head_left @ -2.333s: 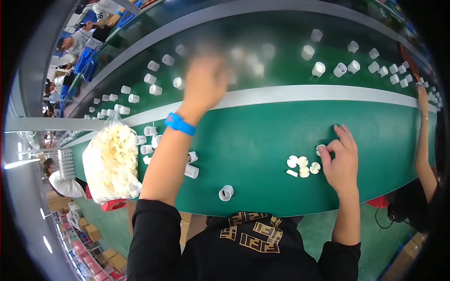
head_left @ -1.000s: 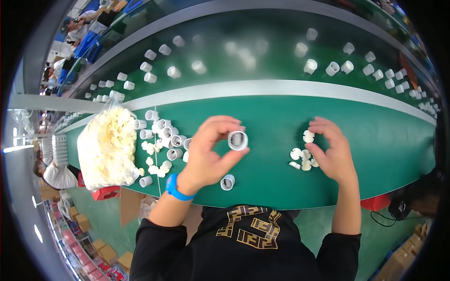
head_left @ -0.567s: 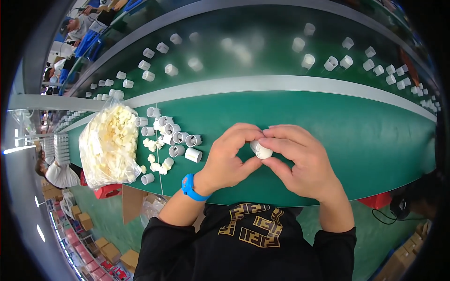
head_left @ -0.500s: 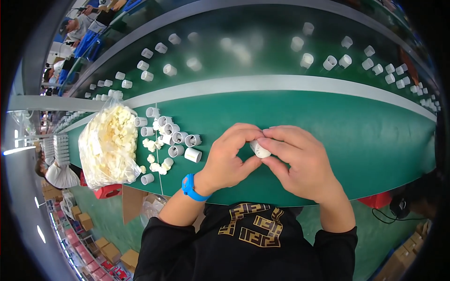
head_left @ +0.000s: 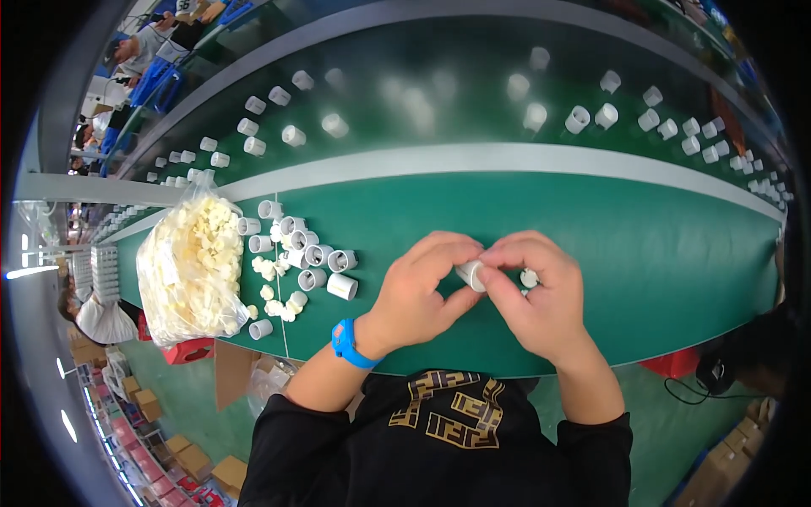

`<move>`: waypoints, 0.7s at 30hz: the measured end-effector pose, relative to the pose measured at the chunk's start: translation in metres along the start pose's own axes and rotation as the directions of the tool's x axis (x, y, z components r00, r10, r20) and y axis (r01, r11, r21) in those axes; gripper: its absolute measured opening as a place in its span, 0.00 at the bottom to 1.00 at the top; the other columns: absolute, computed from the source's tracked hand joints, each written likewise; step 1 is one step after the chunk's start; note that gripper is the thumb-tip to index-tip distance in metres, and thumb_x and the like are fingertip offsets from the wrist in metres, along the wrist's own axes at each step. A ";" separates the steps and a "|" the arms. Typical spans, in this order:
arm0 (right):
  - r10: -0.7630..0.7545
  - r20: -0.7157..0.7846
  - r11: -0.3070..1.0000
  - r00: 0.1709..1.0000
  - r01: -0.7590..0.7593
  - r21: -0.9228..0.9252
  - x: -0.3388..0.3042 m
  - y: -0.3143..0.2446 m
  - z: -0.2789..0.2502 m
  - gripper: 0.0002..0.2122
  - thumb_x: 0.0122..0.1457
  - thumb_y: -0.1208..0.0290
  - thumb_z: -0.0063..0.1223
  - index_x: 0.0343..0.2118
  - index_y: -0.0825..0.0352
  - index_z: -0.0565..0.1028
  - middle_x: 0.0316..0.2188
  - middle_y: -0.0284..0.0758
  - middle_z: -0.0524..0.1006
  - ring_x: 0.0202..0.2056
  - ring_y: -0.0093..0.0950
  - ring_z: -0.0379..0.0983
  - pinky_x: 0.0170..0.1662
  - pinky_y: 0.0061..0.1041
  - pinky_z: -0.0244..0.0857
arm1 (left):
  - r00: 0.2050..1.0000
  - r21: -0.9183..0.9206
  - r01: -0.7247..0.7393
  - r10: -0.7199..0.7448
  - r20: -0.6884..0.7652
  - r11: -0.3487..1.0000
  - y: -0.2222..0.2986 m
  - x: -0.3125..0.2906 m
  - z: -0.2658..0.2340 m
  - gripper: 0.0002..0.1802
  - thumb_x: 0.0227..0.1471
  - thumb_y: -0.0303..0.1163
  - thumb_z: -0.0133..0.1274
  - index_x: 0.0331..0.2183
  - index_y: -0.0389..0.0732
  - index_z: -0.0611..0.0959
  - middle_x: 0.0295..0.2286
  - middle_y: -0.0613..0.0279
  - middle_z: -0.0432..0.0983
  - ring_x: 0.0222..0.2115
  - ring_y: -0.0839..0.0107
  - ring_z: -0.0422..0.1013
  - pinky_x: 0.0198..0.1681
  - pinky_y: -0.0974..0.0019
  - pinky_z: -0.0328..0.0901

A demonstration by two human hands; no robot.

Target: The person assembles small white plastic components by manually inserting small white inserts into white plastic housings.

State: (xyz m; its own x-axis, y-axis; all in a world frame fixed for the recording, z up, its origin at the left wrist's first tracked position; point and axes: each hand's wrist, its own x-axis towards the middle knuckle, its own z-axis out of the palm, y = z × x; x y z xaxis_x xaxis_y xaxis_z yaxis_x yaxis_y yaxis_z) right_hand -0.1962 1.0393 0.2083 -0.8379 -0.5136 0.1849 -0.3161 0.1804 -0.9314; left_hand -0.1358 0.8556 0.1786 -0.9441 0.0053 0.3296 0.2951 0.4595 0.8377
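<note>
A small white plastic cylinder (head_left: 470, 273) is gripped between the fingertips and thumb of my left hand (head_left: 418, 291). My right hand (head_left: 541, 296) meets it from the other side, with the thumb pressed against its near end and the fingers touching my left fingertips. In the curl of my right hand a small cream-coloured piece (head_left: 530, 277) shows; I cannot tell whether it is held or lies on the table. To the left, several white cylinders (head_left: 342, 286) with open ends lie on the green table (head_left: 650, 253), among loose cream-coloured pieces (head_left: 274, 309).
A clear plastic bag (head_left: 190, 270) full of cream-coloured pieces stands at the table's left. Beyond a pale rail (head_left: 507, 158), rows of white cylinders (head_left: 577, 120) stand on a dark green belt. Below the table edge is an open cardboard box (head_left: 235, 372).
My right thumb has moved onto the cylinder's end, and my right fingers have curled. A cream-coloured piece now shows inside my right hand. The cylinders beyond the rail appear shifted slightly left.
</note>
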 end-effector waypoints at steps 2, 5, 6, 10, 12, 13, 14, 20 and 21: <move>0.131 -0.002 0.981 0.991 -0.130 0.146 -0.001 0.001 0.005 0.08 0.54 0.84 0.63 0.36 0.70 0.79 0.36 0.37 0.80 0.38 0.27 0.80 0.41 0.25 0.75 | 1.000 -0.015 -0.006 0.006 -0.002 1.000 -0.002 0.000 0.002 0.23 0.40 0.23 0.70 0.42 0.39 0.84 0.40 0.55 0.82 0.40 0.58 0.79 0.44 0.61 0.74; 0.280 0.052 0.907 0.959 -0.282 0.314 -0.001 0.006 0.000 0.07 0.56 0.83 0.62 0.36 0.70 0.78 0.36 0.34 0.79 0.38 0.24 0.79 0.40 0.24 0.75 | 1.000 -0.035 0.000 0.000 0.005 0.999 -0.004 0.000 0.004 0.22 0.40 0.23 0.71 0.41 0.39 0.84 0.40 0.55 0.82 0.39 0.60 0.79 0.43 0.62 0.74; 0.305 0.092 0.887 0.948 -0.318 0.335 -0.001 0.007 -0.003 0.06 0.56 0.83 0.61 0.36 0.70 0.77 0.36 0.33 0.78 0.37 0.23 0.79 0.40 0.23 0.75 | 1.000 -0.042 0.013 -0.013 0.016 0.999 -0.004 0.001 0.005 0.22 0.40 0.24 0.71 0.41 0.39 0.85 0.40 0.55 0.83 0.39 0.60 0.79 0.43 0.62 0.75; 0.309 0.045 0.917 0.950 -0.310 0.251 0.003 0.002 -0.004 0.05 0.57 0.81 0.60 0.35 0.70 0.75 0.35 0.33 0.79 0.36 0.23 0.78 0.39 0.23 0.75 | 0.999 -0.014 -0.016 0.017 0.032 1.000 -0.002 0.005 0.010 0.21 0.41 0.24 0.71 0.41 0.39 0.85 0.40 0.55 0.82 0.39 0.60 0.79 0.43 0.63 0.75; 0.322 0.069 0.929 0.944 -0.329 0.169 0.008 0.004 -0.009 0.06 0.57 0.80 0.60 0.34 0.70 0.74 0.34 0.33 0.79 0.35 0.22 0.78 0.37 0.23 0.75 | 1.000 0.012 -0.012 0.011 0.027 1.000 -0.002 0.011 0.012 0.21 0.41 0.24 0.71 0.41 0.39 0.85 0.40 0.55 0.82 0.39 0.60 0.79 0.43 0.63 0.75; 0.322 0.064 0.929 0.945 -0.328 0.172 0.008 0.005 -0.011 0.06 0.57 0.80 0.60 0.34 0.70 0.74 0.34 0.33 0.79 0.35 0.22 0.78 0.37 0.23 0.75 | 0.999 0.013 -0.015 0.014 0.031 1.000 -0.002 0.013 0.013 0.21 0.41 0.24 0.71 0.41 0.39 0.85 0.40 0.55 0.82 0.39 0.60 0.79 0.43 0.63 0.75; 0.320 0.064 0.937 0.945 -0.325 0.126 0.008 0.007 -0.013 0.06 0.57 0.79 0.60 0.34 0.70 0.74 0.33 0.33 0.79 0.34 0.22 0.78 0.36 0.23 0.74 | 0.998 0.022 -0.021 0.020 0.053 1.000 -0.001 0.016 0.014 0.21 0.41 0.23 0.70 0.41 0.39 0.85 0.40 0.56 0.82 0.39 0.60 0.79 0.42 0.63 0.75; 0.369 0.067 0.922 0.927 -0.374 0.098 0.008 0.007 -0.033 0.06 0.57 0.79 0.61 0.33 0.69 0.72 0.31 0.34 0.79 0.31 0.22 0.77 0.34 0.22 0.73 | 0.986 0.024 -0.006 0.002 0.167 1.000 0.008 0.036 0.023 0.19 0.43 0.22 0.69 0.41 0.39 0.84 0.40 0.56 0.81 0.39 0.59 0.79 0.41 0.62 0.75; 0.373 0.043 0.927 0.927 -0.374 0.035 0.006 0.010 -0.034 0.07 0.57 0.79 0.61 0.33 0.69 0.72 0.31 0.34 0.79 0.31 0.22 0.77 0.34 0.22 0.73 | 0.980 0.029 -0.008 0.002 0.199 1.000 0.008 0.037 0.027 0.19 0.43 0.22 0.69 0.40 0.39 0.84 0.39 0.56 0.81 0.39 0.58 0.79 0.41 0.62 0.75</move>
State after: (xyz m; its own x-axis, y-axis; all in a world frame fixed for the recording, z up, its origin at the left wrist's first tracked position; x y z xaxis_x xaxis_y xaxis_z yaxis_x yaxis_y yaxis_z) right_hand -0.2197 1.0668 0.2109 -0.8755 -0.4446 -0.1894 0.0362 0.3304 -0.9432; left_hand -0.1721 0.8836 0.1854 -0.9537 0.1834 0.2382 0.2986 0.4854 0.8218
